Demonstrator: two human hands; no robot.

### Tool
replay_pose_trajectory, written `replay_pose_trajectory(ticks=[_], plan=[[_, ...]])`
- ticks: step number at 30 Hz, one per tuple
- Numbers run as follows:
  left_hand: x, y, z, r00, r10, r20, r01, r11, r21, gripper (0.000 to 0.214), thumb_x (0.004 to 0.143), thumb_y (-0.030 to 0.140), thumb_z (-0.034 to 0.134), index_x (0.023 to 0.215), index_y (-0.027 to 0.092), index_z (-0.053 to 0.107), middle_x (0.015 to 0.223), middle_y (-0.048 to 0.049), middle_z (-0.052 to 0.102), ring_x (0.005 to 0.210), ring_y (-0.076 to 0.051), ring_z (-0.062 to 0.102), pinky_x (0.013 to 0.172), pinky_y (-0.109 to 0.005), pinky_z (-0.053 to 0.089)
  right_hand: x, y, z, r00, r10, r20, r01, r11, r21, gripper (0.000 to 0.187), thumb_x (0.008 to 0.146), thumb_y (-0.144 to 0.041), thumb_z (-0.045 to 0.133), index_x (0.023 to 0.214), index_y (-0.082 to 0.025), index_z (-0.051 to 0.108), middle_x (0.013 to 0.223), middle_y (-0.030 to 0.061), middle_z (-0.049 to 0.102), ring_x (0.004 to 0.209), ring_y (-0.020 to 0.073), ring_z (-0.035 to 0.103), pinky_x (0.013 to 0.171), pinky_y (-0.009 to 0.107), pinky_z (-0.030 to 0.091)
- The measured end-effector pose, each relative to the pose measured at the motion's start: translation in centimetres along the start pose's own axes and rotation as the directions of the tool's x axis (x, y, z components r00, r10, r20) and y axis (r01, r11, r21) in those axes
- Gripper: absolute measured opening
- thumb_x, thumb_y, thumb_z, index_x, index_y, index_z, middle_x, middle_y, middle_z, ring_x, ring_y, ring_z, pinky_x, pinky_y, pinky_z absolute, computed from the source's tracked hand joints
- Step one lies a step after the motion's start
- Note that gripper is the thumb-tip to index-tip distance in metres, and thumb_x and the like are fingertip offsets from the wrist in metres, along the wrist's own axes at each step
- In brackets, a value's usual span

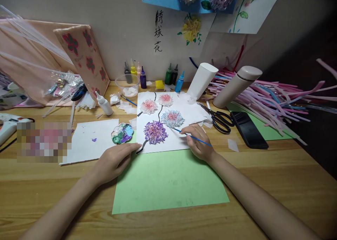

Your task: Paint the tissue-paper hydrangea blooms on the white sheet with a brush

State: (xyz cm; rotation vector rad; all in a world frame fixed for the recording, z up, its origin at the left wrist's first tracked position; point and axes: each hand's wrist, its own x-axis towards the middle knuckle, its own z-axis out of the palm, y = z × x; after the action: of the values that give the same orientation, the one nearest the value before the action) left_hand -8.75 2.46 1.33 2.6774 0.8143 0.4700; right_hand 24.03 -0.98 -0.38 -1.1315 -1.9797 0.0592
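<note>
blue brush [201,141]: slanted, tip nr blue-pink flwr [172,118] | wht paper [175,141]: flat, 4 ruffled flwrs [156,132], blk stems [160,113]

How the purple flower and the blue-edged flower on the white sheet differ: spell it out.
Colour: the purple flower has purple tips over pink and white, while the blue-edged flower has pale blue tips around a pinkish-red middle.
Place: the purple flower lies nearer the left hand; the blue-edged flower lies nearer the tip of the brush.
Shared: both are round, ruffled and on the white sheet.
</note>
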Motion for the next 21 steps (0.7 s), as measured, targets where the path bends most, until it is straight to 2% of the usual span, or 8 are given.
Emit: replay_pose_trajectory(ticks=[4,8,11,14,18,21], plan=[[-0.08,-0.02,0.02,1.0,-0.001,-0.002,0.001,1.0,0.003,0.039,0.091,0.012,0.035,0.126,0.02,0.048,0.119,-0.0047,0.063,0.107,-0.016,0.06,0.091,-0.025,0.048,-0.14,-0.04,0.02,0.999,0.012,-0.046,-0.011,1.0,0.024,0.023,0.085,-0.011,0.04,0.099,-0.023,0.054,0.09,0.0054,0.063,0.088,0.0215,0.055,0.078,0.038,0.044],[-0.17,-0.2,0.13,1.0,0.0,-0.004,0.0,1.0,-0.007,0.039,0.091,0.013,0.035,0.126,0.021,0.049,0.119,-0.0042,0.063,0.107,-0.016,0.06,0.091,-0.025,0.048,-0.14,-0.08,0.1,1.0,0.027,-0.004,-0.027,1.0,0.012,0.023,0.086,-0.012,0.04,0.1,-0.023,0.054,0.091,0.0055,0.063,0.089,0.0213,0.055,0.078,0.038,0.044],[-0.12,-0.22,0.14,1.0,-0.006,-0.005,0.006,1.0,-0.013,0.039,0.091,0.013,0.035,0.126,0.021,0.05,0.118,-0.004,0.063,0.106,-0.016,0.06,0.09,-0.025,0.048,-0.06,0.01,0.11,0.997,0.064,-0.045,-0.063,0.998,0.011,0.021,0.087,-0.014,0.039,0.098,-0.023,0.054,0.09,0.0056,0.063,0.089,0.0217,0.054,0.079,0.039,0.043],[-0.07,-0.18,0.09,1.0,-0.007,-0.001,0.007,1.0,-0.016,0.038,0.091,0.012,0.035,0.126,0.021,0.05,0.118,-0.0036,0.063,0.106,-0.015,0.06,0.09,-0.024,0.047,-0.02,0.14,0.04,0.996,0.077,-0.037,-0.076,0.997,0.011,0.021,0.087,-0.014,0.039,0.098,-0.023,0.055,0.09,0.0056,0.063,0.088,0.0216,0.055,0.078,0.039,0.044],[-0.15,-0.28,0.15,1.0,-0.019,0.015,0.019,0.999,-0.027,0.039,0.092,0.012,0.035,0.127,0.022,0.048,0.12,-0.0028,0.062,0.108,-0.014,0.059,0.091,-0.024,0.046,-0.1,0.19,-0.16,0.994,0.074,-0.08,-0.072,0.997,0.023,0.021,0.087,-0.014,0.038,0.097,-0.023,0.055,0.088,0.0053,0.063,0.087,0.0214,0.055,0.078,0.039,0.043],[-0.24,-0.38,0.23,0.999,-0.029,0.024,0.03,0.999,-0.039,0.039,0.092,0.013,0.035,0.128,0.022,0.047,0.121,-0.0027,0.061,0.11,-0.014,0.058,0.093,-0.024,0.045,-0.16,0.16,-0.26,0.997,0.058,-0.054,-0.057,0.998,0.019,0.02,0.087,-0.014,0.039,0.096,-0.023,0.055,0.087,0.0053,0.063,0.086,0.0211,0.055,0.077,0.038,0.043]])
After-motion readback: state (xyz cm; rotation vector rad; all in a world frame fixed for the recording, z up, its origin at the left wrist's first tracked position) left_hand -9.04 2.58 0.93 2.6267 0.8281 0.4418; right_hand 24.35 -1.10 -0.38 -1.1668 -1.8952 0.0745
